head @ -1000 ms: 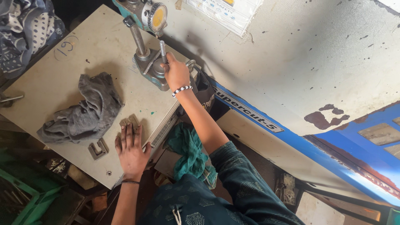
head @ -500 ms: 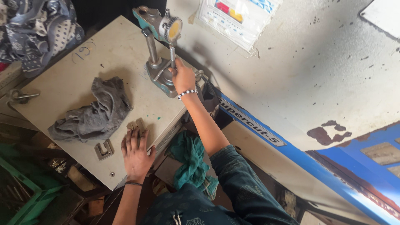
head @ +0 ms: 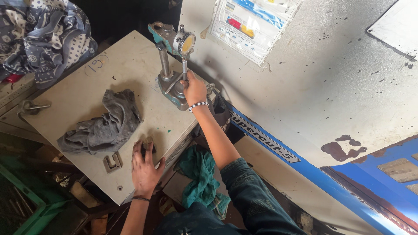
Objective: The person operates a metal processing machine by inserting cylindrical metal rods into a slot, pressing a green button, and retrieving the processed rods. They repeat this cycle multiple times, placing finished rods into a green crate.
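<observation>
A dial gauge (head: 187,44) on a green stand (head: 167,82) sits at the far edge of a grey metal table (head: 78,91). My right hand (head: 194,89), with a beaded bracelet at the wrist, is at the stand's base under the gauge stem; what its fingers hold is hidden. My left hand (head: 144,166) lies flat near the table's front edge, covering a small dark part (head: 146,146).
A crumpled grey rag (head: 102,124) lies mid-table, with a U-shaped metal piece (head: 112,162) in front of it. A teal cloth (head: 199,176) hangs below the table. Patterned cloth (head: 43,35) lies at top left, a green crate (head: 26,204) at bottom left. A plastic-covered sheet (head: 250,24) hangs on the wall.
The view has shifted, so the table and gauge sit further right and lower in the frame. Both hands stay at the same places on the table.
</observation>
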`<state>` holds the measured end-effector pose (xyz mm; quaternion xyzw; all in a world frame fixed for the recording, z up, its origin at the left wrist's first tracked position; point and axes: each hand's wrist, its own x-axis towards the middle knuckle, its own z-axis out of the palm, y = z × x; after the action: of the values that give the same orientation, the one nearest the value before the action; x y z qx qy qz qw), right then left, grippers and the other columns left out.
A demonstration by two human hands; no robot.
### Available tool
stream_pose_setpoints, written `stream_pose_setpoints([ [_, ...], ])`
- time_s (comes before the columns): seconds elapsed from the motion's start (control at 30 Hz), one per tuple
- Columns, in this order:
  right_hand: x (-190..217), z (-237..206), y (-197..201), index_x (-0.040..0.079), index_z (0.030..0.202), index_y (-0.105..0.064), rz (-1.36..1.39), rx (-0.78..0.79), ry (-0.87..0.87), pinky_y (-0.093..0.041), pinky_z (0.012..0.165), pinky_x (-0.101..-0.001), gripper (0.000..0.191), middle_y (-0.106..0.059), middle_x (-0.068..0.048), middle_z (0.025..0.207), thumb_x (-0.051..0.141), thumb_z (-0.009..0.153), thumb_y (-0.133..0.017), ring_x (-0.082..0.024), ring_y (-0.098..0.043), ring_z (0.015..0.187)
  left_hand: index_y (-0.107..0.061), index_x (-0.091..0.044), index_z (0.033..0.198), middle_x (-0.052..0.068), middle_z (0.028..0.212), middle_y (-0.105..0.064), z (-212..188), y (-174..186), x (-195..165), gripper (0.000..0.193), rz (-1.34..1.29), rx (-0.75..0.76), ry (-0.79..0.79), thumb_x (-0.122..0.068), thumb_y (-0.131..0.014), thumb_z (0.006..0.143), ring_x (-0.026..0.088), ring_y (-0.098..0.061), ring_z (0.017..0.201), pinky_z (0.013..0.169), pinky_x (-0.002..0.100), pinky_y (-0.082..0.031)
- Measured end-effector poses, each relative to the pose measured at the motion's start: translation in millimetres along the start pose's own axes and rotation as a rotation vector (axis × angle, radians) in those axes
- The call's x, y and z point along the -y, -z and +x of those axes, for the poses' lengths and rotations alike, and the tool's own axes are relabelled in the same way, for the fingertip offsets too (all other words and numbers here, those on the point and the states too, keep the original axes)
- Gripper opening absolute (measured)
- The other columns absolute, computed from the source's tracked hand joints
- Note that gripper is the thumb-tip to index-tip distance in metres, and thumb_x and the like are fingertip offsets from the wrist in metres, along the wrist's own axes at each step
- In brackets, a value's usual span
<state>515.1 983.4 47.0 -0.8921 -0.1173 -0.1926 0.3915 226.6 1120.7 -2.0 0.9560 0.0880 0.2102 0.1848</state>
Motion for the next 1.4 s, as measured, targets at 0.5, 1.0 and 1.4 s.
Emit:
stream_pose_setpoints([
  [0.5,6,2,7,0.013,0.105,-0.061,0.002,-0.015,-0.01,-0.052,0.065,-0.0521,0.02,-0.071,-0.015,0.076,0.017,0.089,-0.073,-0.04,-0.069,0.076,-0.037,-0.015,0.155,0.024,0.16,-0.032,7,-5,0,0.09,0.242,0.16,-0.018,-0.054,-0.07,0.081,0.039,-0.029,0.15,0.12,0.054,-0.028],
  [1.0,35,-228,29,0.005,0.103,-0.06,1.014,0.656,-0.893,-0.031,0.036,-0.0248,0.027,-0.05,0.0,0.065,0.029,0.103,-0.047,-0.007,-0.04,0.042,-0.069,0.002,0.105,0.025,0.096,-0.067,-31,18,3,0.023,-0.406,0.169,0.396,-0.021,-0.065,0.109,0.036,-0.059,0.08,0.078,0.036,-0.052],
  [1.4,100,-223,76,0.003,0.094,-0.06,1.037,1.049,-0.933,-0.024,0.037,-0.0229,0.042,-0.042,0.004,0.06,0.04,0.109,-0.048,-0.004,-0.03,0.041,-0.065,-0.001,0.133,0.011,0.128,-0.072,-33,66,-10,0.027,-1.269,-0.075,0.309,-0.002,-0.061,0.107,0.007,-0.064,0.106,0.095,0.025,-0.056],
])
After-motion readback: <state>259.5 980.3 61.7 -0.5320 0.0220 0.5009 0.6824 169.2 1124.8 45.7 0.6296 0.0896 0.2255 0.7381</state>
